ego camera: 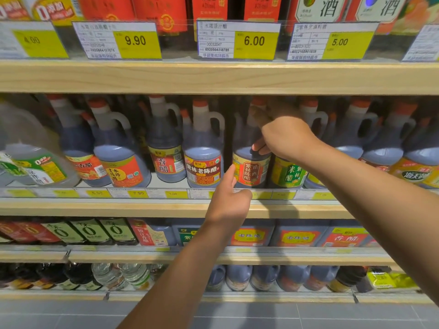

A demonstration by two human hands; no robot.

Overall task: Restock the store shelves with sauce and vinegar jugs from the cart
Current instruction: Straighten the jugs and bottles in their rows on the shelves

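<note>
Shelf (142, 207): right hand (285, 138) grips vinegar jug (251, 173); left hand (228, 203) touching it.

Middle shelf (166, 207): a row of jugs stands along the front, with more jugs behind. The jug (251, 167) under your right hand (285, 136) is in the front row, between a left neighbour (203, 167) and a right neighbour (288, 174). Your left hand (228, 205) is before the shelf edge, below that jug, with its forefinger at the jug's left side. Top shelf (213, 77) is above, with bottles (161, 13) behind price tags (238, 40). Lower shelf (118, 255) holds square jugs (299, 233) at right and cartons (90, 231) at left. Bottom shelf (166, 296) is lowest, with the floor (71, 314) before it.
</note>
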